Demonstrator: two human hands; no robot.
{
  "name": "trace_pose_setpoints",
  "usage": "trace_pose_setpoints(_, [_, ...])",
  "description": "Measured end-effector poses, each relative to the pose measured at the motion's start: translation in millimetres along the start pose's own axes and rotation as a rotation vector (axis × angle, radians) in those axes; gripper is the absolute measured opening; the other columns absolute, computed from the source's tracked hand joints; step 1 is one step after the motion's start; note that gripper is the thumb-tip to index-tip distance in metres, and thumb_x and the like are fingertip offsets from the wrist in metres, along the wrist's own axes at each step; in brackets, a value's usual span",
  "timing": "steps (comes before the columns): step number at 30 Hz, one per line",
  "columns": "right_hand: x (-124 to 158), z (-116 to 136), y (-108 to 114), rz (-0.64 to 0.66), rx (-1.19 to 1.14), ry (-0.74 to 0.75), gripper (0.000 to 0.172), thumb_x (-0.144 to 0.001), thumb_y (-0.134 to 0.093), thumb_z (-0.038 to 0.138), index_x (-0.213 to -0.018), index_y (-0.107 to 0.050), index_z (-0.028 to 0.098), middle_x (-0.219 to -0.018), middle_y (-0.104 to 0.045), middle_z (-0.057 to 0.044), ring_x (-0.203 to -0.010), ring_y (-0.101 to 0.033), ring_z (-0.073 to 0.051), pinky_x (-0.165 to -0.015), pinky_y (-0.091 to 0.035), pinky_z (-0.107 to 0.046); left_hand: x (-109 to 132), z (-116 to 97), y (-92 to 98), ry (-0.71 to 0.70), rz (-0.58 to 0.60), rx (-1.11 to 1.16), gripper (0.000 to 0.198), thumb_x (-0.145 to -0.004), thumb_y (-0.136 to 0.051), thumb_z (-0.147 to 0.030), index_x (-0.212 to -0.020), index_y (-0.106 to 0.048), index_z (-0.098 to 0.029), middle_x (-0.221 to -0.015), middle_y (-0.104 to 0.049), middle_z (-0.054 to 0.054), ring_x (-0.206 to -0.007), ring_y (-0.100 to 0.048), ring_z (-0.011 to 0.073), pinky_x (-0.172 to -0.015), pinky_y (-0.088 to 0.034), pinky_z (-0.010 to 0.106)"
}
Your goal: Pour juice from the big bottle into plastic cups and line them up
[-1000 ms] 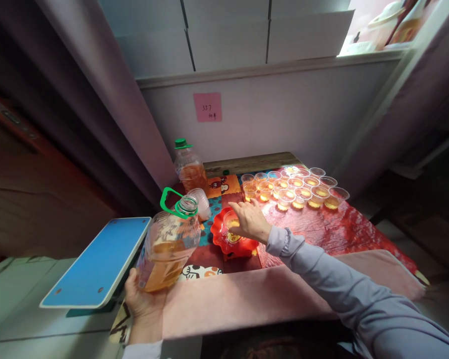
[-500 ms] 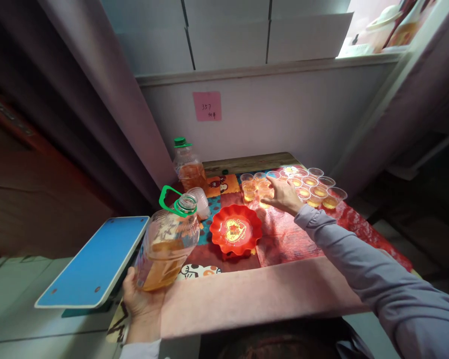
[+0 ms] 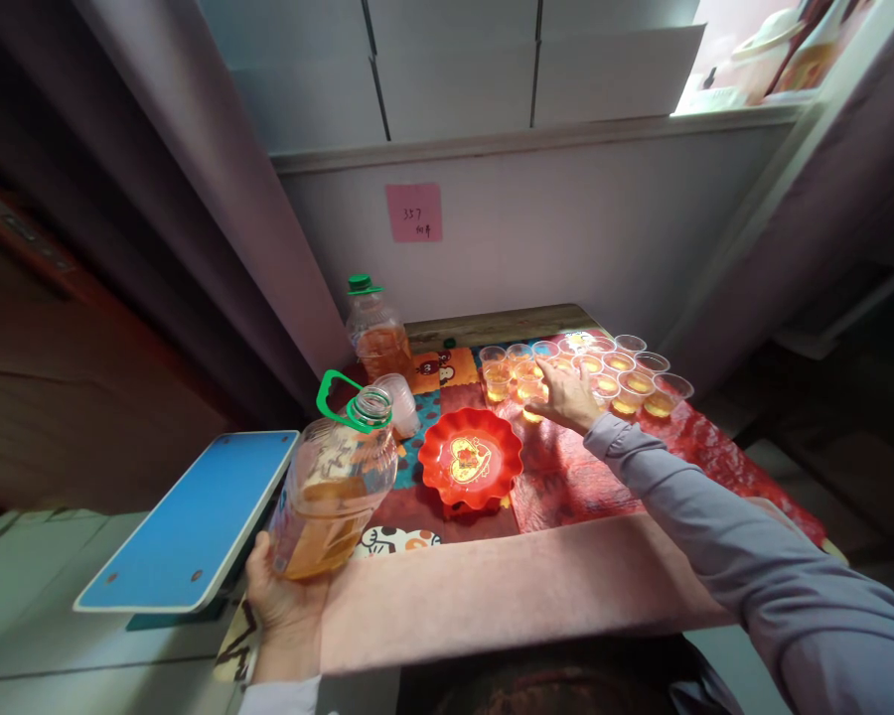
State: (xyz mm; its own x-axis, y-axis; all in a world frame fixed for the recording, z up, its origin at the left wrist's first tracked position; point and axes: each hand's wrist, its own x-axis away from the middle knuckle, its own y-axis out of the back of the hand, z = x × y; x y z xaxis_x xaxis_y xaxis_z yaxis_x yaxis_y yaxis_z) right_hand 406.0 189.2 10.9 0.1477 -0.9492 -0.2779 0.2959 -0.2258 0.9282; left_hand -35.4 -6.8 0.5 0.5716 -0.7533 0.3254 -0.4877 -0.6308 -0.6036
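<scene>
A large clear bottle (image 3: 335,497) of amber drink, uncapped and with a green handle ring at its neck, leans to the right at the near left. My left hand (image 3: 287,596) is closed around its lower part. Across the table, my right hand (image 3: 570,395) has its thumb and fingers apart beside a clear plastic cup (image 3: 531,409) at the front of the group. Whether the fingertips still touch that cup I cannot tell. Several more clear cups (image 3: 660,399) with amber drink stand close together behind and beside this hand.
A red scalloped dish (image 3: 471,459) lies between my hands. Behind the held bottle are a stack of clear cups (image 3: 398,405) and a second, green-capped bottle (image 3: 376,338). A blue-topped stool (image 3: 186,521) stands left of the table. A wall with a pink note (image 3: 414,213) rises behind.
My right hand has shifted slightly right, its fingers loosening from the front cup, which now shows more. The bottle in my left hand has hardly moved.
</scene>
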Motion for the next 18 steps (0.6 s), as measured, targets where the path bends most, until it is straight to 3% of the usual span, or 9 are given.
trace_pose_setpoints(5, [2,-1,0,0.013,0.01,0.008,0.093,-0.087,-0.079,0.047,-0.166,-0.045,0.014,-0.131,-0.078,-0.02,-0.133,-0.066,-0.043,-0.125,-0.023,-0.075,0,1,1.7,-0.004,0.013,-0.019,0.052,-0.088,-0.063,-0.048,-0.132,-0.075,-0.024,-0.111,-0.081,0.009,-0.103,-0.074,0.0333,-0.088,-0.064,0.05])
trace_pose_setpoints(8, [3,0,1,0.015,0.04,0.004,0.093,-0.089,-0.079,0.05,-0.166,-0.044,0.013,-0.136,-0.076,-0.023,-0.132,-0.066,-0.043,-0.125,-0.023,-0.074,-2,1,3.3,-0.007,-0.004,-0.026,0.05,-0.087,-0.063,-0.047,-0.129,-0.076,-0.023,-0.109,-0.082,0.009,-0.095,-0.075,0.0312,-0.083,-0.064,0.048])
trace_pose_setpoints(12, [6,12,11,-0.097,0.068,0.018,0.085,-0.095,-0.074,0.058,-0.163,-0.048,0.012,-0.145,-0.07,-0.027,-0.135,-0.063,-0.045,-0.126,-0.021,-0.073,-1,0,1.9,-0.019,-0.011,-0.019,0.049,-0.088,-0.062,-0.044,-0.127,-0.077,-0.021,-0.105,-0.082,0.01,-0.09,-0.076,0.0315,-0.081,-0.064,0.049])
trace_pose_setpoints(15, [19,31,21,-0.162,0.034,0.09,0.072,-0.101,-0.068,0.058,-0.156,-0.057,0.013,-0.143,-0.072,-0.025,-0.131,-0.065,-0.044,-0.121,-0.036,-0.064,1,0,-0.7,-0.013,-0.013,-0.008,0.049,-0.088,-0.063,-0.047,-0.126,-0.078,-0.021,-0.105,-0.082,0.011,-0.088,-0.076,0.032,-0.088,-0.063,0.054])
trace_pose_setpoints(18, [44,50,18,-0.106,-0.046,0.066,0.057,-0.105,-0.062,0.053,-0.15,-0.063,0.017,-0.124,-0.08,-0.019,-0.104,-0.076,-0.036,-0.093,-0.055,-0.045,3,2,-2.2,-0.029,-0.021,-0.017,0.047,-0.088,-0.064,-0.049,-0.124,-0.078,-0.022,-0.105,-0.082,0.01,-0.088,-0.076,0.0316,-0.089,-0.063,0.055])
